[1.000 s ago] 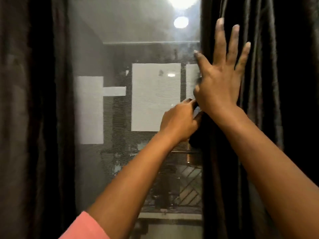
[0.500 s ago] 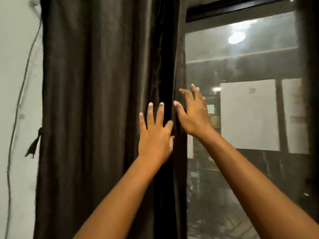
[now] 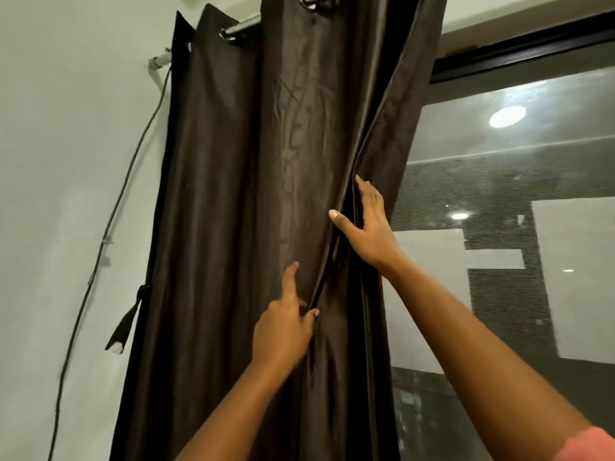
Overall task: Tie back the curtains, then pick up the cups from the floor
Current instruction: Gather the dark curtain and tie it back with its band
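Note:
The dark brown left curtain [image 3: 233, 227] hangs in folds from a metal rod [image 3: 239, 26] beside the window. My right hand [image 3: 369, 227] grips its inner edge, thumb in front and fingers behind the fabric. Lower down, my left hand [image 3: 286, 331] pinches the same edge fold, with the index finger stretched up along the cloth. A dark tie-back strap [image 3: 128, 317] dangles by the curtain's outer edge against the wall. No cups or floor are in view.
A pale wall [image 3: 66, 194] lies to the left, with a thin cable [image 3: 109, 234] running down it. To the right is the window [image 3: 515, 211] with a mesh screen, reflecting ceiling lights, under a black frame [image 3: 519, 48].
The view swung from the right curtain to the left one and tilted up. Both hands went from lying flat against the left curtain to gripping its inner edge, which is now pulled leftward.

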